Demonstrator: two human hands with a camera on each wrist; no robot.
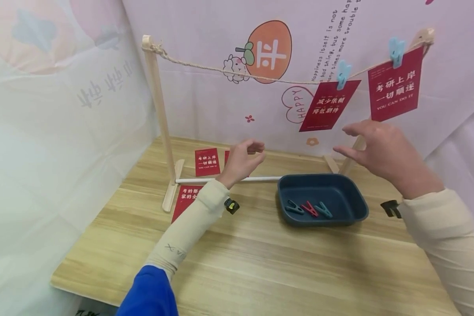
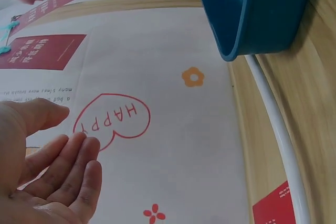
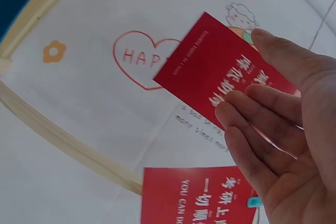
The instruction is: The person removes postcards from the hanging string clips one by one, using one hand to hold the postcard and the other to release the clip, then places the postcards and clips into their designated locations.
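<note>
My left hand (image 1: 242,161) hovers above the back of the table, holding nothing, its fingers loosely bent and the thumb apart. On the right, my right hand (image 1: 385,153) is in the air below two hanging red cards, thumb and fingers spread apart with nothing between them. One card (image 1: 328,109) hangs tilted from the twine (image 1: 205,66) by a light blue clothespin (image 1: 342,75). Closer to the right post, another red card (image 1: 395,87) hangs from a second blue clothespin (image 1: 396,52). In the right wrist view, the fingers (image 3: 262,135) partly overlap the tilted card (image 3: 205,61).
A dark blue basin (image 1: 321,184) holds a few small clothespins (image 1: 309,209). Red cards (image 1: 207,162) lie at the back left, near the wooden post (image 1: 159,101) and white rod (image 1: 197,180); the left forearm hides part of one. Printed cloth (image 1: 205,26) hangs behind.
</note>
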